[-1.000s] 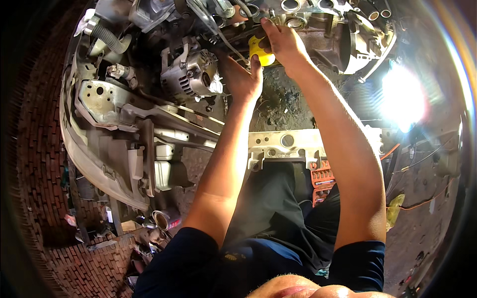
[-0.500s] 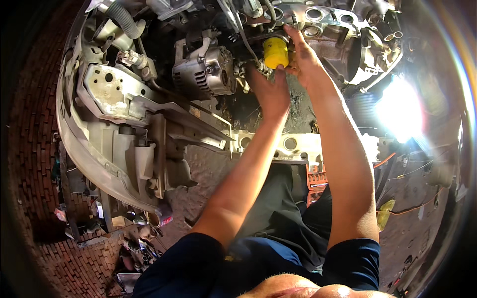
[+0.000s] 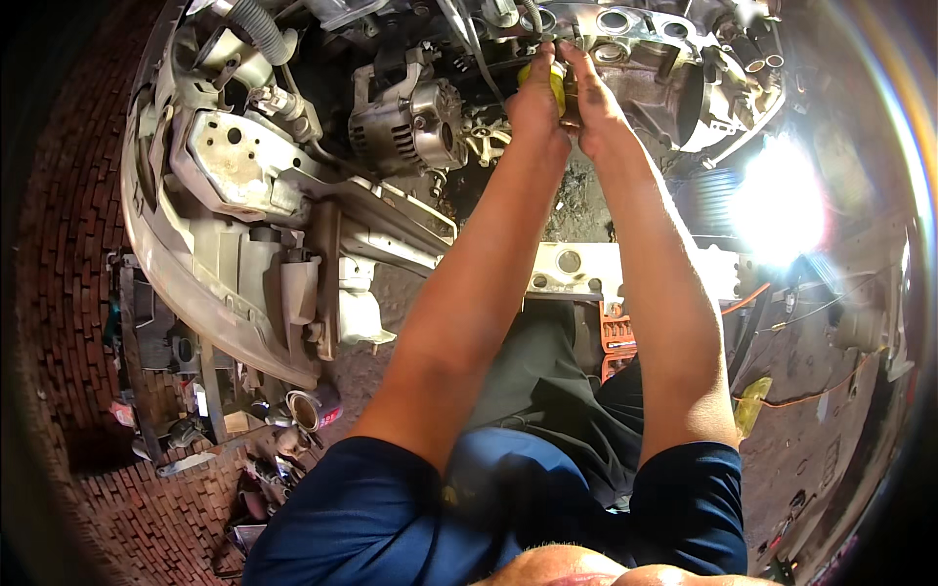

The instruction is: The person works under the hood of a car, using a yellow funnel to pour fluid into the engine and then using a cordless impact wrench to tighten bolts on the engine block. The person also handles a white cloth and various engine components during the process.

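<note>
Oil filter (image 3: 558,88) of yellow colour is between twelve and one o'clock of the view, at the engine (image 3: 643,27). The left grip (image 3: 535,111) is wrapped on it from the seven o'clock side. The right grip (image 3: 595,104) is just beside it, at three o'clock; whether it also grasps, I cannot tell. From the filter, an alternator (image 3: 412,133) lies near nine o'clock, a glaring lamp (image 3: 780,200) at four, an orange tool case (image 3: 617,337) toward six.

No readable lettering or numbers
</note>
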